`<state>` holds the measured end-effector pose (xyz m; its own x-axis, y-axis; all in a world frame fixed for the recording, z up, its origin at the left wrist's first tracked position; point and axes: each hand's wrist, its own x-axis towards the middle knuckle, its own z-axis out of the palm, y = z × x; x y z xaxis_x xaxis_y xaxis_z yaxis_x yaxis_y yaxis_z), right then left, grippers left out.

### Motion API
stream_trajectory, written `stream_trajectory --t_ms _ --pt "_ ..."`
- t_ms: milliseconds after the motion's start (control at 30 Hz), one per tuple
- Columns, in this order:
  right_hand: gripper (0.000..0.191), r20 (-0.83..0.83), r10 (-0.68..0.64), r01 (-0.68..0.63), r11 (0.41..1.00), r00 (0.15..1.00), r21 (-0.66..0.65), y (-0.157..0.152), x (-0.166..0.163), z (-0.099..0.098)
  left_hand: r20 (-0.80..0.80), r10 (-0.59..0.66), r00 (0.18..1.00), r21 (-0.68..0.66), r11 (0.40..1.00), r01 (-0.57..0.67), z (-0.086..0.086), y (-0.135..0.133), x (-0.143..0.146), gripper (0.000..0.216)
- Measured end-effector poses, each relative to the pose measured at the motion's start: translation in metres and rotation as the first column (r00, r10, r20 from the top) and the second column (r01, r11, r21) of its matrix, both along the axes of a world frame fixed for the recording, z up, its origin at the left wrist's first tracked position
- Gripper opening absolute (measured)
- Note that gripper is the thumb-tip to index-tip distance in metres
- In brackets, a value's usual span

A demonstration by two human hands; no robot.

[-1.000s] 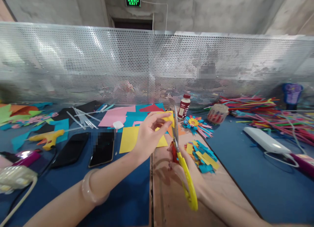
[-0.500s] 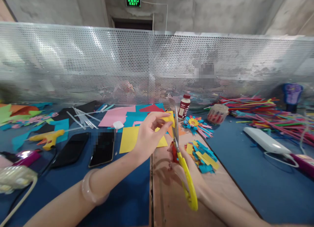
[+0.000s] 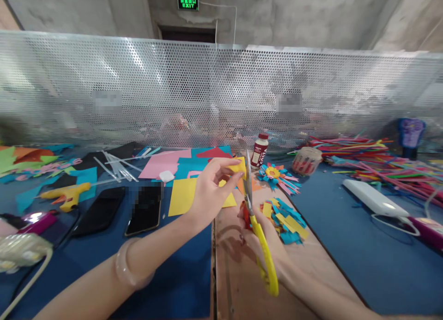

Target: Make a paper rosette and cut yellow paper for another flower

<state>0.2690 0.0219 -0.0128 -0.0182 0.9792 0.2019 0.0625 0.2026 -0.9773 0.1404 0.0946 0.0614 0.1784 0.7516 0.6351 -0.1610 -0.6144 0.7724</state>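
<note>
My left hand [image 3: 208, 190] pinches a small yellow paper piece [image 3: 239, 166] between thumb and fingers, held up over the table. My right hand [image 3: 266, 246] grips yellow-handled scissors [image 3: 258, 232], whose blades point up beside the paper's right edge. A pile of blue and yellow paper scraps [image 3: 285, 217] lies just right of the scissors. A yellow paper sheet [image 3: 183, 196] lies under my left hand.
Two black phones [image 3: 121, 210], a yellow glue gun [image 3: 67, 195] and coloured paper sheets [image 3: 166, 164] lie to the left. A paper flower [image 3: 277, 174], small bottle [image 3: 259, 150], white power bank [image 3: 375, 198] and coloured straws [image 3: 374, 160] lie to the right. A perforated metal screen [image 3: 221, 93] stands behind.
Hardly anything differs. Both hands hold the same pose with the paper and the scissors; the view shifted very slightly.
</note>
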Motion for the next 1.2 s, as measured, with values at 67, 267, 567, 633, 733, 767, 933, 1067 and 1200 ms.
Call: stream_trajectory --t_ms 67,267,567,633,733,767,933,1067,1200 --pt "0.015 0.014 -0.011 0.010 1.000 1.000 0.003 0.000 0.000 -0.001 0.001 -0.003 1.000 0.001 1.000 0.003 0.000 -0.001 0.000 0.018" --pt "0.015 -0.018 0.004 -0.003 1.000 1.000 0.030 0.001 0.000 -0.007 0.017 -0.011 1.000 -0.008 1.000 0.011 0.000 -0.002 0.002 0.020" --pt "0.015 -0.094 0.020 -0.024 0.999 0.995 -0.044 0.003 -0.003 -0.015 0.013 0.000 1.000 0.003 1.000 0.000 -0.001 -0.002 0.002 0.021" --pt "0.015 -0.040 -0.010 0.009 1.000 0.999 -0.023 0.002 -0.003 -0.012 0.008 0.005 1.000 0.005 1.000 -0.005 -0.001 -0.002 0.002 0.020" --pt "0.014 0.004 -0.034 0.035 0.999 0.999 -0.026 -0.001 -0.002 -0.006 0.002 0.014 1.000 0.009 1.000 -0.014 0.000 -0.002 0.003 0.020" --pt "0.014 0.012 -0.043 0.043 0.999 0.999 -0.030 -0.001 -0.003 -0.005 0.000 0.019 1.000 0.009 1.000 -0.019 0.000 -0.002 0.003 0.020" --pt "0.012 0.005 -0.045 0.045 0.997 0.999 -0.060 -0.002 -0.004 -0.004 -0.016 0.033 0.999 0.010 0.999 -0.033 0.000 -0.002 0.003 0.021" --pt "0.011 -0.056 -0.023 0.019 0.997 0.998 -0.074 -0.002 -0.005 -0.006 -0.026 0.030 0.999 0.019 0.999 -0.029 0.000 -0.002 0.002 0.021" --pt "0.009 -0.068 -0.041 0.038 0.998 0.997 -0.049 -0.002 -0.005 -0.007 -0.024 0.026 0.999 0.021 0.999 -0.026 0.000 -0.002 0.002 0.020"
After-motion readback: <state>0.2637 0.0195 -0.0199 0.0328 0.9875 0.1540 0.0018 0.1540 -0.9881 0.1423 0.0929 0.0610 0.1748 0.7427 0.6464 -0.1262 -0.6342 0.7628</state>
